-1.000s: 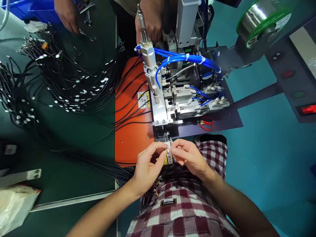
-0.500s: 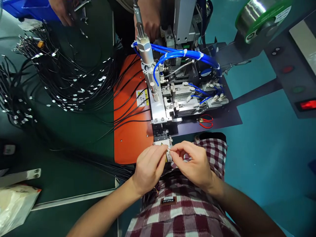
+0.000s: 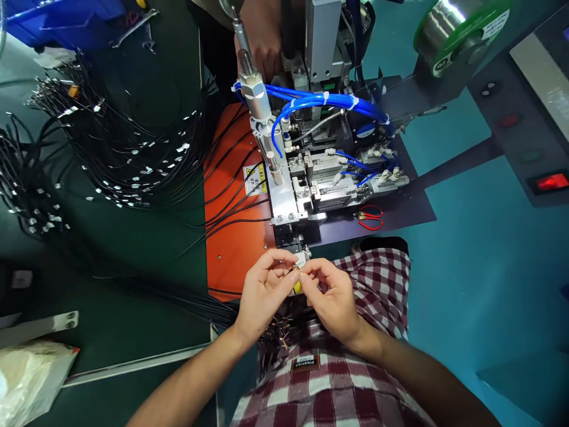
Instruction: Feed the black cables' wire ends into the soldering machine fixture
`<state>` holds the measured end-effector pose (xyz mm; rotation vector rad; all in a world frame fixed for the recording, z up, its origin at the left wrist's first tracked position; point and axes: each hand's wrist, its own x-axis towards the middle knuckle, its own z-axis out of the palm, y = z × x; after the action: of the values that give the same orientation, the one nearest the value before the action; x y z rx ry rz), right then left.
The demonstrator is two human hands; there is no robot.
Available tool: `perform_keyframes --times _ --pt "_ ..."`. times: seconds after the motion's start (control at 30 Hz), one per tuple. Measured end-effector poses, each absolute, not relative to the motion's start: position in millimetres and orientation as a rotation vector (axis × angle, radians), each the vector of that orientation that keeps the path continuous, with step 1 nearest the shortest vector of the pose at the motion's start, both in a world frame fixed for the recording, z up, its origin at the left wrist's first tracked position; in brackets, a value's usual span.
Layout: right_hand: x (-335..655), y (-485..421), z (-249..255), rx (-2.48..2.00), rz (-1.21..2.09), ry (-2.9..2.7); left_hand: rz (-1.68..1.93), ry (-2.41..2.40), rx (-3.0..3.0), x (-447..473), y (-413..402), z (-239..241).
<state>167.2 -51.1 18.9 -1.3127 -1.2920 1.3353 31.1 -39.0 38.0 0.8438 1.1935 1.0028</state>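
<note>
Pinching thin wire ends [image 3: 297, 268] in the fingers of left hand [image 3: 265, 290] and right hand [image 3: 331, 299], directly between almost-meeting fingertips and equally near both, just beside the orange plate [image 3: 235, 249]; too small to tell the long axis.

Co-worker's hand out of the counter's [image 3: 133, 249] far end; grip reshaped.
That hand and the metal tool at its fingers are gone from beside the blue bin [image 3: 66, 24]; wrenches [image 3: 137, 28] there now in plainer view. Vs 0.5 s ago: left hand [image 3: 265, 290] has opened, index lifted off thumb; right hand [image 3: 331, 299] fingers now meet left thumb tip. More coloured wire ends [image 3: 283, 341] show below left wrist, past counter's near edge.
</note>
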Motion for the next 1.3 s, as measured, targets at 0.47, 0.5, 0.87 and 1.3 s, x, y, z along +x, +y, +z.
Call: perform_keyframes --times 0.47,0.5,0.87,1.3 --pt "170.3 -42.0 11.8 -1.301 1.590 -1.180 0.907 1.131 0.648 27.5 -37.7 34.2" --pt "173.4 -40.1 12.4 -1.297 1.595 -1.208 0.901 1.143 0.669 27.4 -37.4 33.5" --pt "202.4 -27.5 22.4 -1.295 1.372 -1.407 0.877 1.238 0.834 29.6 -34.9 39.0" --pt "205.0 -22.1 27.4 -1.130 1.022 -1.879 0.903 1.265 0.989 31.5 -37.0 39.3"
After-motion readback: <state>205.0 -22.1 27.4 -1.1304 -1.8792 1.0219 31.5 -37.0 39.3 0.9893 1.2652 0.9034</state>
